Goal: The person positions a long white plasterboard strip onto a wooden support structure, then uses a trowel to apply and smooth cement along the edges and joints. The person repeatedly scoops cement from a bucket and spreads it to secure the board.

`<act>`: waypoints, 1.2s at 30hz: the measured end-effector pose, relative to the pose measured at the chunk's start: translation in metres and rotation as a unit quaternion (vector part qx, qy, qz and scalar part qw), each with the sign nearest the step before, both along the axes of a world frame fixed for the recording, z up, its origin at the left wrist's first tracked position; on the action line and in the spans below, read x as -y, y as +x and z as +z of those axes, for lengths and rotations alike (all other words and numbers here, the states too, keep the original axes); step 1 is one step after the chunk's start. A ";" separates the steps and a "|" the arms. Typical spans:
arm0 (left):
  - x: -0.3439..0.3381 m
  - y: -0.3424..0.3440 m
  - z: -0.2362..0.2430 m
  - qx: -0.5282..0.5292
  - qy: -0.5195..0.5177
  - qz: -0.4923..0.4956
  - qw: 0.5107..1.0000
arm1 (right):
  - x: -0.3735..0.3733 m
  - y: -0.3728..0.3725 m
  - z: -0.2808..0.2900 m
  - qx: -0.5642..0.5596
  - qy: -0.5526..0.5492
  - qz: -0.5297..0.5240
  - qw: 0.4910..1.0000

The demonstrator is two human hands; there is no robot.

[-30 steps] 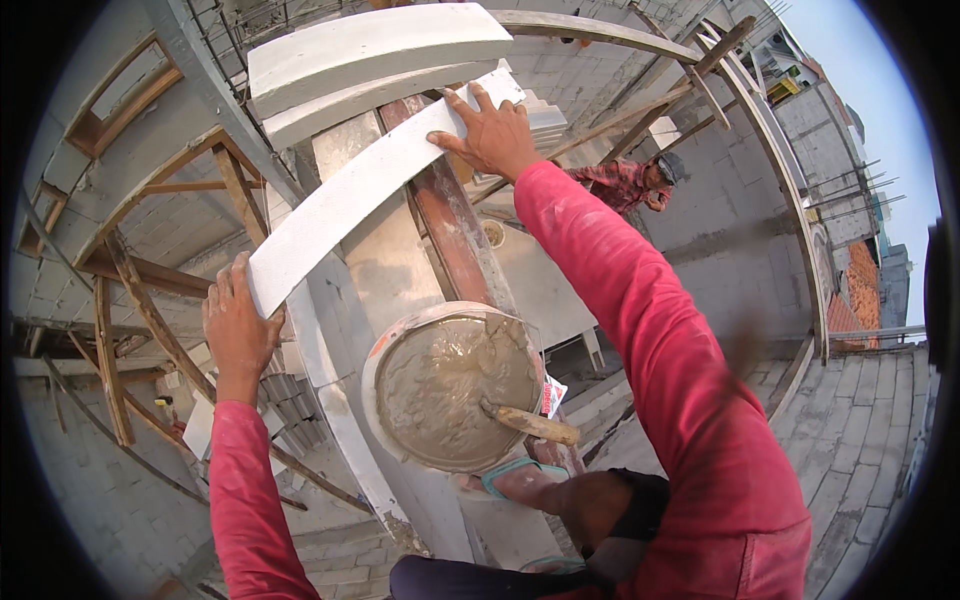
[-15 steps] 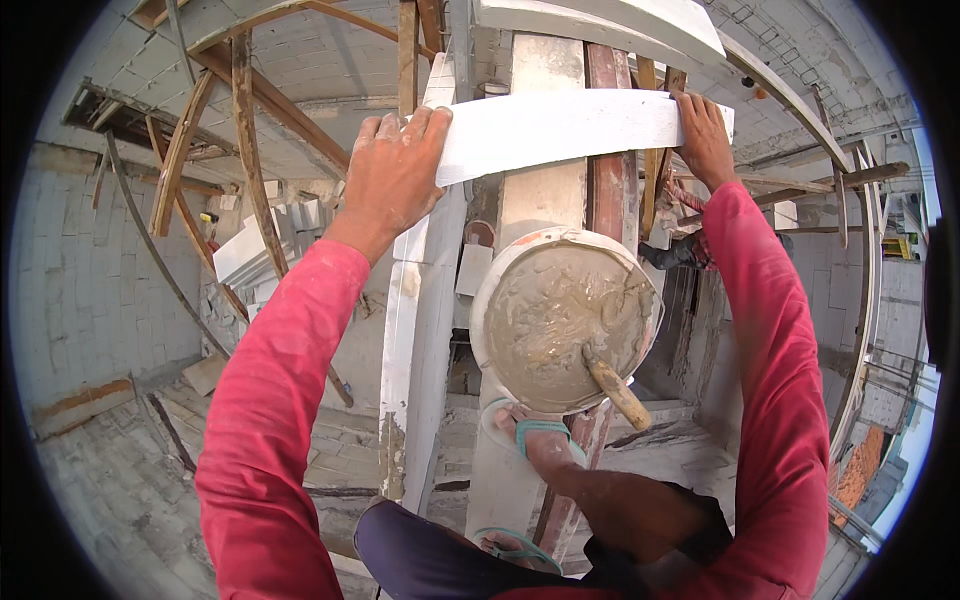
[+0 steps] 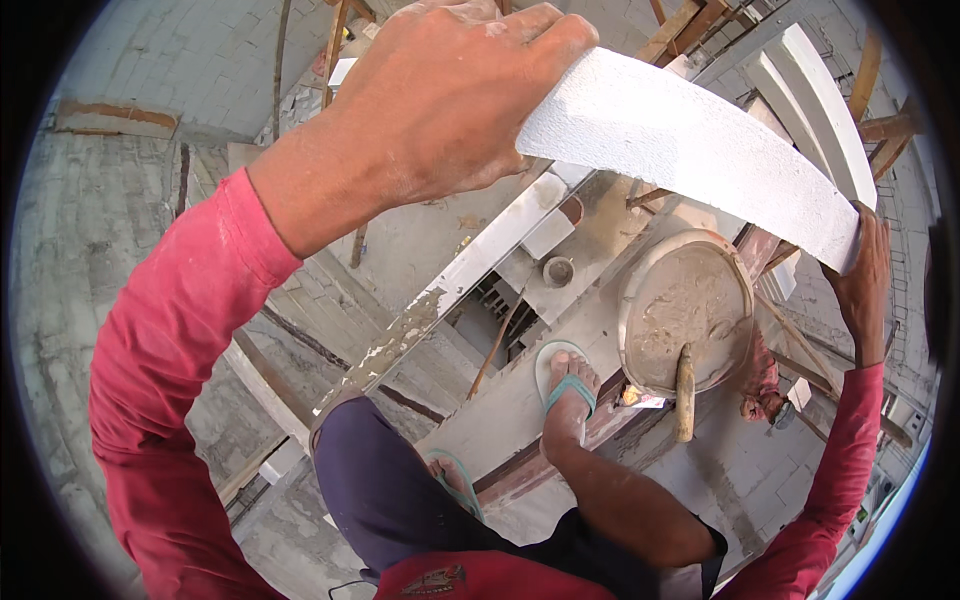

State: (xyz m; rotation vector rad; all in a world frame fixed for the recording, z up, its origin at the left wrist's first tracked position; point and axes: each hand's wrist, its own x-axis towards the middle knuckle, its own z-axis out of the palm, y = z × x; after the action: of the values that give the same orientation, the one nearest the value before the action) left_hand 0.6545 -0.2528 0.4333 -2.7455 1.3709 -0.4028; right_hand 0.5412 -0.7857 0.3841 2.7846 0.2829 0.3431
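Observation:
A long white aerated concrete block point(image 3: 690, 145) is held up between my hands, tilted down to the right. My left hand point(image 3: 450, 105) grips its left end, very near the camera, and my right hand point(image 3: 864, 280) grips the far right end. Below the block stands a round bucket point(image 3: 627, 335) of grey wet mortar point(image 3: 695, 290). A wooden tool handle point(image 3: 685, 400) sticks out over its rim; the tool's blade is hidden in the mortar. To the left runs a narrow white block wall point(image 3: 490, 245), its nearer stretch topped with patchy grey mortar point(image 3: 385, 345).
My sandalled feet stand on a narrow plank point(image 3: 520, 415) high above the floor. More white blocks point(image 3: 820, 110) lie at the upper right. A small round container point(image 3: 558, 271) sits beyond the wall. Another person point(image 3: 765, 395) is below, right of the bucket. Timber props point(image 3: 680, 30) stand behind.
The block has come nearer and swung from roughly level to slanting, its left end now close to the camera. Both hands keep hold of it. The whole view has turned.

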 end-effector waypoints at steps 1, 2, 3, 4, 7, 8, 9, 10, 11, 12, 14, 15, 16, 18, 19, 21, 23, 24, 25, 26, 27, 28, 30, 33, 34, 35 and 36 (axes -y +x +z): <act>-0.025 -0.012 0.008 -0.017 -0.023 0.013 1.000 | -0.012 0.014 0.016 -0.020 0.015 0.029 0.999; -0.052 -0.024 0.016 -0.035 -0.045 0.031 0.998 | -0.025 0.031 0.029 -0.035 -0.007 0.009 0.999; -0.078 -0.037 0.023 -0.046 -0.068 0.046 0.996 | -0.040 0.047 0.039 -0.069 0.018 0.017 0.997; -0.102 -0.051 0.028 -0.038 -0.060 0.087 0.994 | -0.058 0.062 0.047 -0.083 0.017 0.038 0.996; -0.193 -0.106 0.053 -0.222 0.035 0.213 0.951 | -0.131 0.108 0.050 -0.081 -0.032 0.162 0.983; -0.217 -0.128 0.055 -0.233 0.039 0.251 0.939 | -0.164 0.121 0.045 -0.076 -0.051 0.169 0.981; -0.235 -0.154 0.030 -0.169 0.012 0.280 0.945 | -0.200 0.134 0.041 -0.099 -0.026 0.243 0.965; -0.253 -0.180 0.016 -0.129 0.007 0.331 0.935 | -0.237 0.136 0.033 -0.122 -0.004 0.283 0.951; -0.275 -0.204 0.007 -0.131 -0.004 0.336 0.933 | -0.274 0.135 0.025 -0.138 -0.004 0.313 0.940; -0.297 -0.228 -0.003 -0.160 0.000 0.364 0.917 | -0.312 0.132 0.015 -0.146 -0.029 0.308 0.940; -0.333 -0.277 -0.024 -0.218 0.005 0.404 0.888 | -0.383 0.118 -0.005 -0.197 0.017 0.359 0.912; -0.347 -0.301 -0.035 -0.235 0.000 0.425 0.874 | -0.414 0.109 -0.014 -0.221 0.009 0.367 0.903; -0.360 -0.323 -0.045 -0.252 -0.008 0.441 0.861 | -0.442 0.098 -0.024 -0.245 0.018 0.399 0.884; -0.381 -0.359 -0.065 -0.298 -0.029 0.470 0.830 | -0.491 0.073 -0.046 -0.235 0.032 0.486 0.841; -0.391 -0.377 -0.075 -0.325 -0.045 0.487 0.809 | -0.512 0.061 -0.056 -0.268 0.045 0.494 0.826; -0.408 -0.409 -0.096 -0.355 -0.071 0.508 0.782 | -0.545 0.037 -0.076 -0.303 0.042 0.500 0.810; -0.422 -0.437 -0.122 -0.361 -0.094 0.520 0.768 | -0.572 0.013 -0.099 -0.319 0.012 0.499 0.805; -0.428 -0.449 -0.135 -0.367 -0.097 0.525 0.762 | -0.582 0.002 -0.109 -0.329 0.012 0.502 0.800; -0.436 -0.461 -0.148 -0.373 -0.099 0.529 0.756 | -0.592 -0.007 -0.119 -0.334 -0.002 0.503 0.797; -0.443 -0.473 -0.161 -0.380 -0.103 0.535 0.747 | -0.601 -0.017 -0.129 -0.341 -0.006 0.508 0.791; -0.447 -0.483 -0.173 -0.384 -0.108 0.543 0.739 | -0.609 -0.024 -0.138 -0.352 -0.009 0.506 0.788; -0.452 -0.492 -0.184 -0.386 -0.112 0.550 0.732 | -0.616 -0.033 -0.147 -0.353 -0.016 0.514 0.782; -0.462 -0.507 -0.205 -0.400 -0.122 0.567 0.710 | -0.629 -0.050 -0.161 -0.362 -0.039 0.503 0.784; -0.475 -0.528 -0.228 -0.415 -0.132 0.594 0.677 | -0.648 -0.071 -0.177 -0.364 -0.043 0.507 0.780; -0.477 -0.535 -0.234 -0.410 -0.134 0.601 0.673 | -0.653 -0.076 -0.182 -0.366 -0.046 0.507 0.779; -0.479 -0.542 -0.240 -0.405 -0.135 0.608 0.669 | -0.657 -0.081 -0.185 -0.368 -0.049 0.507 0.778; -0.483 -0.548 -0.244 -0.398 -0.141 0.607 0.673 | -0.661 -0.085 -0.189 -0.364 -0.048 0.513 0.776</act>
State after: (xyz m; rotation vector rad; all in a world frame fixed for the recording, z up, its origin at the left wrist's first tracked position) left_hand 0.1061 0.2301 0.1892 -3.3473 -0.9079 0.7913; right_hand 0.4557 -0.1243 0.1951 2.2274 1.9249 -0.5547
